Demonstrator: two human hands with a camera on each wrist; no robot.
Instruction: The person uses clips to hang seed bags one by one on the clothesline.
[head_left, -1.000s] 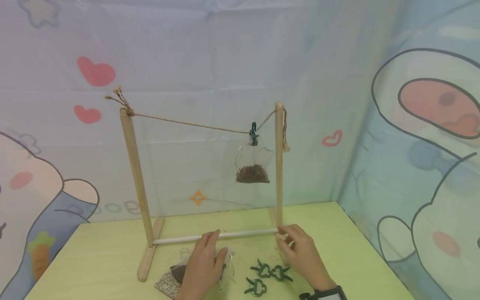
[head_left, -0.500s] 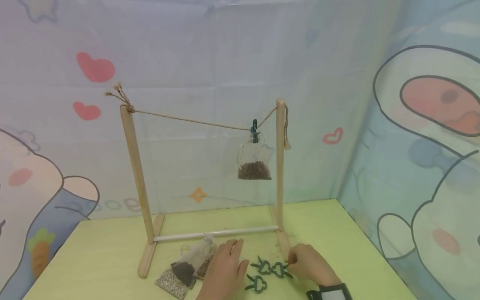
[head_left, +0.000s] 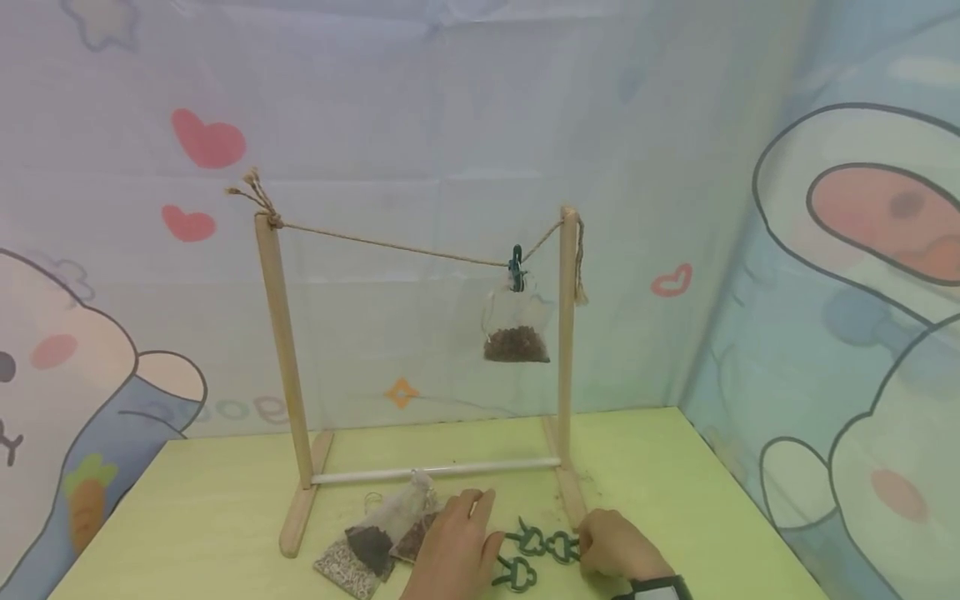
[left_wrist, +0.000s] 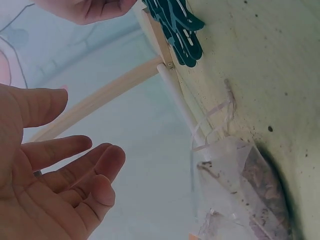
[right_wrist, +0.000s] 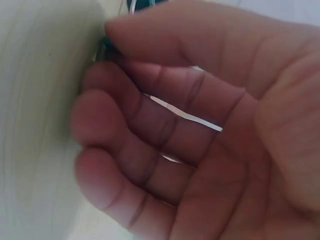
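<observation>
My right hand is low at the table, thumb and index finger pinching the handle end of the rightmost green spring clip. In the right wrist view only a bit of green clip shows at the fingertips. Two more green clips lie beside it. My left hand, fingers loosely bent and holding nothing, hovers between these clips and the small mesh bags. One bag with brown filling shows close up in the left wrist view. Another bag hangs from the rope by a clip.
A wooden stand with two posts carries the sagging rope. A white crossbar joins its feet low down. Bags with pale grains and black filling lie by the left foot. Printed cloth hangs behind.
My right hand has come down from the stand's right foot to the clips and taken hold of one. My left hand has moved right, uncovering the bags.
</observation>
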